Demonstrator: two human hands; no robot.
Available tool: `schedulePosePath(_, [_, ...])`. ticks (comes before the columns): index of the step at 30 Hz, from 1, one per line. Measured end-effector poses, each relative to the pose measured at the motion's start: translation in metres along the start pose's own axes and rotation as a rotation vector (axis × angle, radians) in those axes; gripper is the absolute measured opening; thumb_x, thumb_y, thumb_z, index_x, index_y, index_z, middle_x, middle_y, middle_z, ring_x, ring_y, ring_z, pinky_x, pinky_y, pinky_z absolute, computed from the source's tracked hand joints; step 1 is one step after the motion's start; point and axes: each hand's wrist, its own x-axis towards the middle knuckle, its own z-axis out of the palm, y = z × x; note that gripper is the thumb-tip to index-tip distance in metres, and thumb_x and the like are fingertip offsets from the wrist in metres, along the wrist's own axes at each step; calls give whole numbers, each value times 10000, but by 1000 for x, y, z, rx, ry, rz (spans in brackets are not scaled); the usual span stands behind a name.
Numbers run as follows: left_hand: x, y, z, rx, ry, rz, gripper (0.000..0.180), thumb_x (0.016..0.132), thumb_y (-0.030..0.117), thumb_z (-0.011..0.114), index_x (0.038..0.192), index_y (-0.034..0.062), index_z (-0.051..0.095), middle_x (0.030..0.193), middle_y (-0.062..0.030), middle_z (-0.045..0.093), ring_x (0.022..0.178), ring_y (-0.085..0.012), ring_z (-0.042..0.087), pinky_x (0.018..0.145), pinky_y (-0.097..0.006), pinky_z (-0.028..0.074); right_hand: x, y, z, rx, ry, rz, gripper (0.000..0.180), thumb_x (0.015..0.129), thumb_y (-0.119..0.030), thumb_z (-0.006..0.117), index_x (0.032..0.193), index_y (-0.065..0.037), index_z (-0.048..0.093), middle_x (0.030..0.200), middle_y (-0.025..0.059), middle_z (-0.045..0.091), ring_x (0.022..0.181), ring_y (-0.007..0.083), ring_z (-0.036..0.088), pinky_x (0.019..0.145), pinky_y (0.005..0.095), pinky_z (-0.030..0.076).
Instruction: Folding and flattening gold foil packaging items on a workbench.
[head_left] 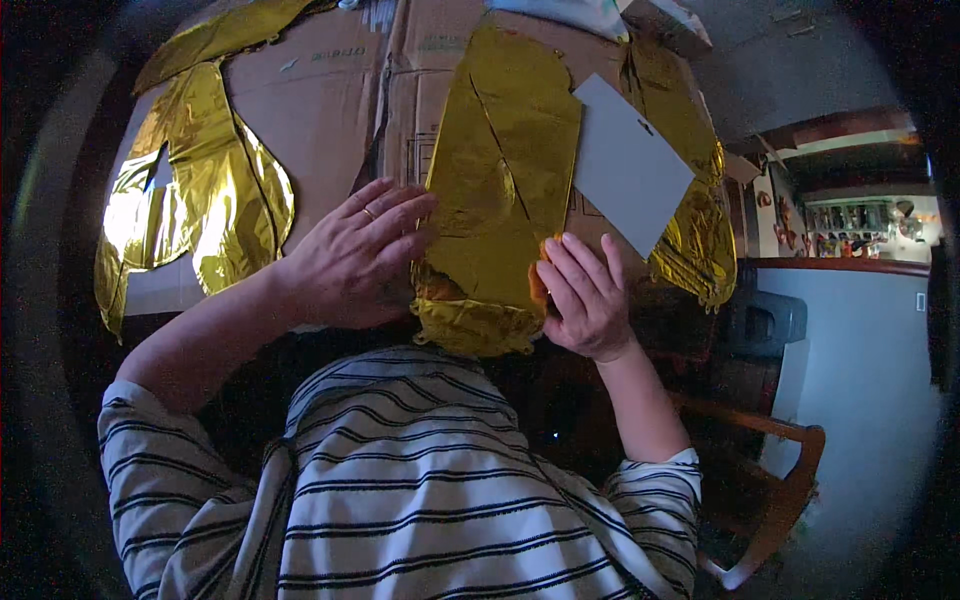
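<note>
A flat gold foil balloon (500,170) lies lengthwise on brown cardboard (320,110) in front of me. My left hand (350,262) rests flat with fingers spread on the balloon's lower left edge, a ring on one finger. My right hand (583,295) presses its fingers on the lower right edge, where a bit of orange shows under the foil. The balloon's crinkled near end (472,325) hangs over the cardboard's edge. A white card (628,165) lies tilted on the balloon's right side.
A second gold foil balloon (190,190) lies at the left, a third (695,215) at the right, partly under the card. A wooden chair (775,470) stands at the lower right beside a dark seat (765,320). A shelf with small items is far right.
</note>
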Motion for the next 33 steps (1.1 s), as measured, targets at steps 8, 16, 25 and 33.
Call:
schedulePosePath(8, [1,7,8,40,82,-2,662,631,207,759,1216,14,516,1297,-228,520,1261,-383,508,1120,-544,350,1,-9,1,-46,10,46,354,856,-136,590,1198,-48,605,1333,150,592,1273,341,540,1126,616,315])
schedulePosePath(16, [10,11,8,29,215,36,549,664,151,732,1152,-1,533,1138,-211,616,1125,-379,608,1080,-557,383,6,-13,-4,-9,9,67,242,898,-116,589,1120,-46,655,1286,146,624,1262,322,553,1116,597,336])
schedulePosePath(25, [11,5,7,74,219,119,436,726,147,692,1105,-15,553,1055,-173,646,1063,-339,639,1051,-548,417,4,-14,-6,21,37,42,256,867,-39,607,1116,-49,665,1234,118,654,1191,284,607,1101,540,383])
schedulePosePath(33, [15,-15,9,119,219,238,321,761,147,620,1043,-3,582,932,-125,671,940,-309,665,1008,-520,452,5,-9,-9,38,18,-1,211,888,-111,652,1091,-53,662,1217,123,653,1175,287,609,1086,538,418])
